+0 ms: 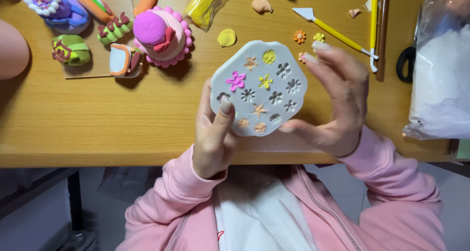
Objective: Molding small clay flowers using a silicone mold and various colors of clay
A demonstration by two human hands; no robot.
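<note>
My left hand [211,133] and my right hand [338,99] hold up a pale grey silicone mould [259,87] above the wooden table [98,123]. The mould has several small flower and star cavities; some are filled with pink, yellow and tan clay. The left thumb presses on the mould's lower left face. My right fingers wrap its right edge, thumb under the lower rim. Both arms wear pink sleeves.
At the back left sit clay models: a pink cake [161,34], green rolls [71,50], a purple piece [56,6]. Small clay flowers [299,36], a yellow clay lump [226,37], yellow-handled tools [338,33] and a plastic bag [440,70] lie to the right.
</note>
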